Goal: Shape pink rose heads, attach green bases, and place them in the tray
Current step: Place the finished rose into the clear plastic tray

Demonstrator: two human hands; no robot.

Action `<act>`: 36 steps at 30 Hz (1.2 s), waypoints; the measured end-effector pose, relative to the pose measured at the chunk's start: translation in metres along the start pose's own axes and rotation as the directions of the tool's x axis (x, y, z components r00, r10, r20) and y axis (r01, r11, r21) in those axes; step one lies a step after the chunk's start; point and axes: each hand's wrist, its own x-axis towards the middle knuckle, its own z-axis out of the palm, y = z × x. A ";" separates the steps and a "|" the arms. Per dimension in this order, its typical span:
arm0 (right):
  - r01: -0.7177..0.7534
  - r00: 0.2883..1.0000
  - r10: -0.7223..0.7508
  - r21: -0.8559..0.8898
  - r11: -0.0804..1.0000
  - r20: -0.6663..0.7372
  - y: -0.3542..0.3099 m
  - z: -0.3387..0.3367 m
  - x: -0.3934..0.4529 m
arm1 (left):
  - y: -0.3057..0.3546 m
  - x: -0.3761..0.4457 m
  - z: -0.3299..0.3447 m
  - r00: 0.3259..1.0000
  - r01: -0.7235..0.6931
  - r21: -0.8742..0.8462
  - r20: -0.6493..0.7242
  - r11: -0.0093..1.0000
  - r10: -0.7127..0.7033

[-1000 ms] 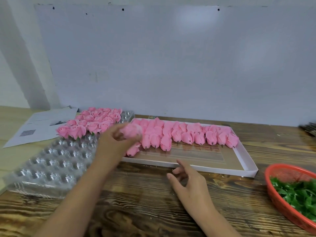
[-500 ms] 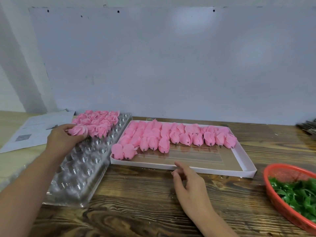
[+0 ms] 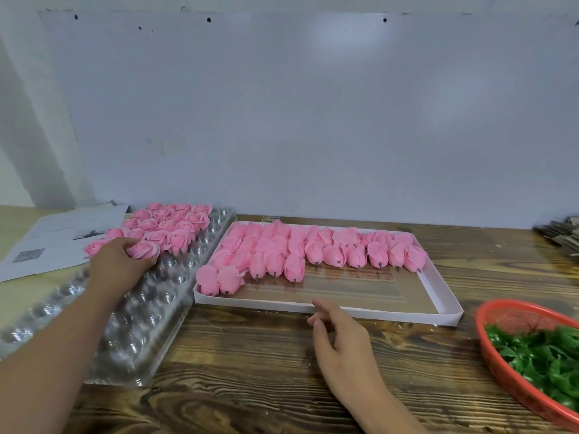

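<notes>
Pink rose head point(image 3: 142, 250) sits at the near edge of the finished cluster in the clear plastic tray point(image 3: 150, 311), bloom facing up and toward the camera, long axis near upright into a cup; green base not visible from here. Left hand point(image 3: 120, 266) curled over it, grip closed round the bloom with the fingertips on the petals, probably seating it in its dimple so it stands like its neighbours. Finished roses point(image 3: 170, 225) packed in the far cups, faces up, touching one another; near cups bare. Looks like filling runs from the far end toward the person.

Just beside on the right, white cardboard tray point(image 3: 376, 313) with unshaped pink buds point(image 3: 313, 250) lying in rows, long axes running front to back, dark stem tips pointing toward the person, likely so each can be picked by its tail. Right hand point(image 3: 341, 343) low over the desk point(image 3: 250, 380) at that tray's near rim, grip slack and holding nothing, fingers loosely bent, seemingly ready for the next bud. Red basket point(image 3: 501, 358) of green bases point(image 3: 545, 355) at far right, within that hand's reach. Printed paper point(image 3: 53, 239) at far left.
</notes>
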 end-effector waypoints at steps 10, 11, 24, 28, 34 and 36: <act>-0.006 1.000 0.006 0.012 1.000 0.016 0.002 0.000 0.001 | 0.001 0.001 0.003 0.999 -0.026 0.090 0.033 0.996 0.023; -0.003 1.000 0.003 0.012 1.000 0.016 0.002 0.001 0.001 | 0.001 0.001 0.002 0.999 -0.026 0.085 0.042 0.996 0.023; 0.014 1.000 -0.013 0.025 1.000 -0.019 0.005 0.002 0.002 | 0.000 0.009 -0.006 0.999 -0.004 0.129 0.037 0.992 -0.001; 0.002 1.000 -0.002 0.019 1.000 -0.015 0.005 0.003 0.002 | 0.002 0.009 -0.005 0.999 -0.013 0.138 0.039 0.990 0.008; -0.011 1.000 0.011 0.025 1.000 -0.009 0.005 0.004 0.003 | 0.005 0.006 -0.008 0.999 -0.016 0.112 0.049 0.994 0.010; -0.011 1.000 0.011 0.027 1.000 -0.008 0.005 0.004 0.003 | 0.004 0.003 -0.009 0.999 -0.015 0.098 0.043 0.995 0.011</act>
